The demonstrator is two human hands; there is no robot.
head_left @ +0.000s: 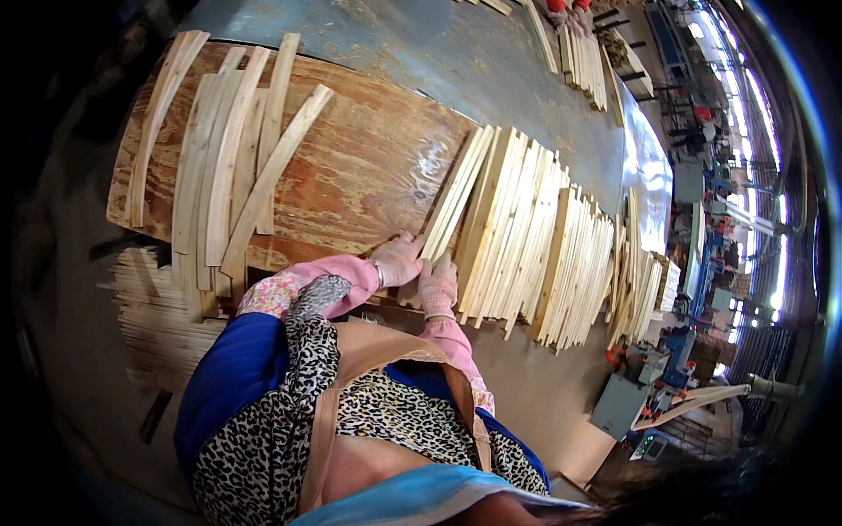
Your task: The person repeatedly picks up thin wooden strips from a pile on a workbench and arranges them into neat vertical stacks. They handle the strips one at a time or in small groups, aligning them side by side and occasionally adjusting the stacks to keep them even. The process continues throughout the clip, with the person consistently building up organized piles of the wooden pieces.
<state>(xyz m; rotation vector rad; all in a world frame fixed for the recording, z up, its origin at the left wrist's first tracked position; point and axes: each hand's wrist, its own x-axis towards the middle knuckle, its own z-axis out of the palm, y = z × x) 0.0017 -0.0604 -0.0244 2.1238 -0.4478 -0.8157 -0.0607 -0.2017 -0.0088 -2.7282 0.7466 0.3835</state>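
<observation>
Strips (458, 188) of pale wood lie slantwise before us at the right end of the brown surface (368, 175), just left of a long row (517, 228) of similar wood. Our left hand (399, 260), gloved, reaches its fingers to their near ends; our right hand (438, 276), also gloved, is at those ends too, close beside the left. We cannot tell whether either hand grips them or merely touches. Well to our left, loose slats (235, 158) lie across the surface, some crossing others, with a stack (162, 320) below. Farther off, beyond the row, we see a co-worker's red sleeves or gloves (579, 7) near more wood (583, 66).
</observation>
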